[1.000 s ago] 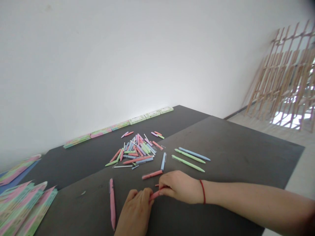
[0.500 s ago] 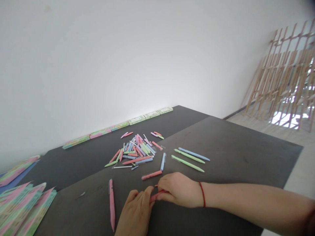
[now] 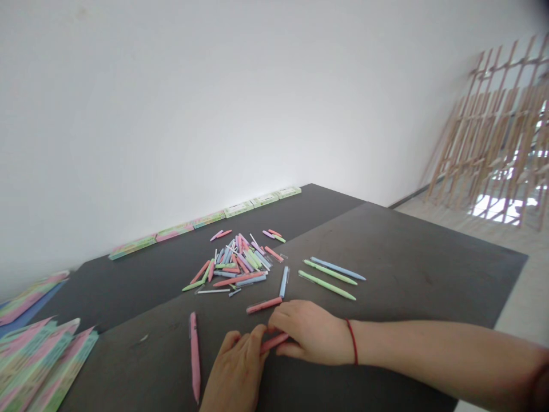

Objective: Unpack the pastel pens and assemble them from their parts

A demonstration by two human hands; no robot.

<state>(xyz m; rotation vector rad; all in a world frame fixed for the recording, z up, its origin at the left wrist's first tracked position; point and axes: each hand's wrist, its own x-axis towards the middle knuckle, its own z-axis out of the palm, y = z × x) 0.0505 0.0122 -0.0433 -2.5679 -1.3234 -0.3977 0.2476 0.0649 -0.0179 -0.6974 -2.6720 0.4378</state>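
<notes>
A pink pen barrel (image 3: 274,342) spans the gap between my two hands low in the head view. My left hand (image 3: 235,369) grips its left end, fingers curled round it. At the other end, the fingers and thumb of my right hand (image 3: 306,332) close on the barrel; that end is hidden. Just beyond my hands lie a pink pen part with a clear clip (image 3: 265,306) and a blue one (image 3: 284,282). A whole pink pen (image 3: 194,357) rests left of my left hand. Two green pens (image 3: 328,284) and a blue pen (image 3: 338,269) lie beyond my right hand.
A heap of pastel pen parts (image 3: 240,263) covers the table's middle. Flat boxes (image 3: 209,220) line the wall (image 3: 214,103). Several pastel packs (image 3: 38,360) stand at the left edge. Wooden racks (image 3: 493,137) lean at far right, beyond the black table (image 3: 412,274).
My right hand has shifted slightly left and its thumb has moved lower on the pink barrel. A small red tip that stuck out by its fingers is now out of sight.
</notes>
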